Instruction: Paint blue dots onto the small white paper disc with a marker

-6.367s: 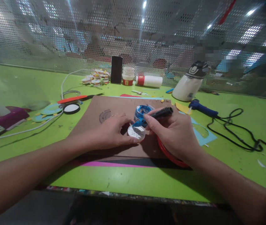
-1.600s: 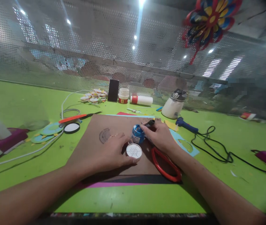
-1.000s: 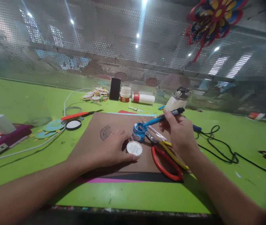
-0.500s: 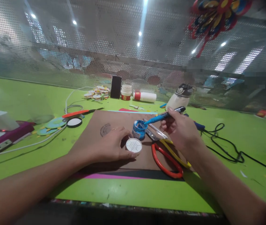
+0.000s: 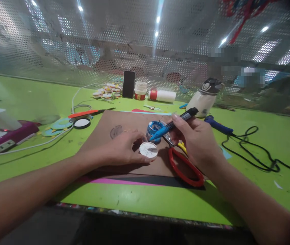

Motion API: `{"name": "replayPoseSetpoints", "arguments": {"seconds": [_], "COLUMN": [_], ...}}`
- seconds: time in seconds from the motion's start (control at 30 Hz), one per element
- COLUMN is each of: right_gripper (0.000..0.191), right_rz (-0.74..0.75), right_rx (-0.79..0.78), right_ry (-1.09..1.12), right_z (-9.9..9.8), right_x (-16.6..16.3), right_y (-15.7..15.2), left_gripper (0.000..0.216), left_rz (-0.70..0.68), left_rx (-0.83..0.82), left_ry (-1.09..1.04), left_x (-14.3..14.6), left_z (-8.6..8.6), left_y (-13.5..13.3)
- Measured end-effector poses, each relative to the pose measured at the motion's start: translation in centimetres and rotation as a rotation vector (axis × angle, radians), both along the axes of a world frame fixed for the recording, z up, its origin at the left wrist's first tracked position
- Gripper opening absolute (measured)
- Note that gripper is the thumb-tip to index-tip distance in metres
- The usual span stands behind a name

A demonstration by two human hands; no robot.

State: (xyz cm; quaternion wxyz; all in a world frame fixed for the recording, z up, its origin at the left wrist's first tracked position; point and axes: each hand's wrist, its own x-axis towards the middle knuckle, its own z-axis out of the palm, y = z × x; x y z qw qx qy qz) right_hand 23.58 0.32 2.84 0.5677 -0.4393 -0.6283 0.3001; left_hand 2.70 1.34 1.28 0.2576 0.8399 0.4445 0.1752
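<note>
Between thumb and fingers, my left hand (image 5: 120,147) grips a small white disc (image 5: 147,152) with dark lines drawn on its face. My right hand (image 5: 194,136) is closed on a marker pen (image 5: 185,115) with a dark barrel, its front end coated in blue paint. That blue tip is over the near side of an open paint jar (image 5: 155,129), just above the disc's far edge. Whether the tip touches the disc I cannot tell. Scissors with red and yellow handles (image 5: 185,170) lie below my right hand, partly hidden by it. Brown board (image 5: 96,139) lies under all of these.
A purple power strip (image 5: 14,136) and a black-rimmed disc (image 5: 81,123) are on the left. Along the back stand a phone (image 5: 128,84), a cup (image 5: 140,91) and a bottle (image 5: 204,97). At right lies a blue-handled tool (image 5: 217,126) with a black cord.
The blue-tipped marker has moved from the jar's mouth toward me, close above the white disc. My left hand keeps its hold on the disc. The whole view has shifted slightly.
</note>
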Motion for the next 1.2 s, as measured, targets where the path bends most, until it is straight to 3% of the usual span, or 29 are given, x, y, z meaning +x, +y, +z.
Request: {"name": "replayPoseSetpoints", "arguments": {"seconds": [0.2,0.43,0.6,1.2], "right_gripper": [0.041,0.03,0.029,0.022], "right_rz": [0.03,-0.018,0.022,0.086], "right_rx": [0.043,-0.013,-0.102,-0.152], "right_ry": [-0.17,-0.321,-0.266,-0.153], "right_z": [0.3,0.9,1.0,-0.1], "right_x": [-0.2,-0.5,-0.8,-1.3], "right_y": [-0.7,-1.3,-1.5,-1.5], "left_gripper": [0.048,0.048,0.049,0.045], "left_rz": [0.008,-0.024,-0.044,-0.033], "left_rx": [-0.027,-0.026,-0.008,0.073], "left_ry": [-0.017,-0.021,-0.039,0.02], "left_x": [0.2,0.0,-0.2,-0.1], "left_z": [0.4,0.1,-0.4,-0.8], "left_y": [-0.3,0.0,0.2,0.5]}}
